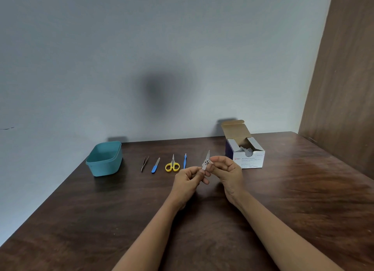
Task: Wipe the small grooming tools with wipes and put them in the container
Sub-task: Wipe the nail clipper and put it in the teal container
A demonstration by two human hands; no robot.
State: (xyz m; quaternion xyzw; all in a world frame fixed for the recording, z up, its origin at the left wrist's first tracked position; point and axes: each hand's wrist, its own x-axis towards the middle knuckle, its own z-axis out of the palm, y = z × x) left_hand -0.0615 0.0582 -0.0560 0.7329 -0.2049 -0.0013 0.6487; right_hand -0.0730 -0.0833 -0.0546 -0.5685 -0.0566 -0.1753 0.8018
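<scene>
My left hand [189,178] and my right hand [227,171] together pinch a small silver nail clipper [206,162] above the table, its lever tilted up. In a row behind them lie tweezers [144,163], a blue-handled nail file [155,165], yellow-handled scissors [172,165] and a thin blue-handled tool [184,161]. A teal plastic container [104,158] stands open at the left end of the row. At the right stands an open box of alcohol swabs [245,153].
The dark wooden table [293,200] meets a grey wall at the back. A brown wooden panel [344,78] rises along the right side. The table's left edge runs diagonally toward the near left corner.
</scene>
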